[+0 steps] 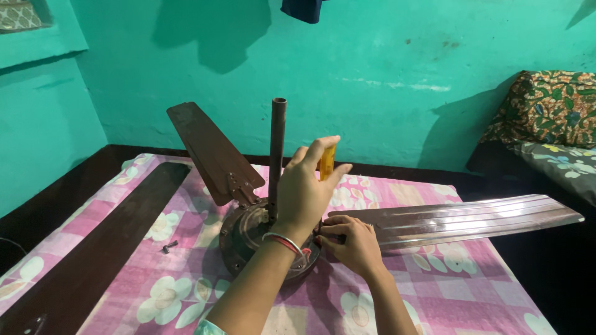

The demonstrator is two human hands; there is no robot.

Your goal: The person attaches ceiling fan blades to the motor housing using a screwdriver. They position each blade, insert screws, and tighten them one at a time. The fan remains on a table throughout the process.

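Observation:
A brown ceiling fan motor (242, 234) lies on a pink floral cloth (465, 291), its down rod (277, 149) standing upright. My left hand (301, 192), with a bangle at the wrist, is closed around the yellow handle of a screwdriver (327, 162) held upright beside the rod; its shaft is hidden behind the hand. My right hand (354, 245) sits at the motor's right edge, fingers pinched on the inner end of a long brown blade (465, 217) that stretches to the right. Another blade (211, 152) rises tilted from the motor's far left side.
A loose dark blade (105, 248) lies along the left of the cloth, with a small screw (169, 247) beside it. A patterned cushion (546, 105) and bedding (559, 162) sit at the right against the teal wall. Dark floor surrounds the cloth.

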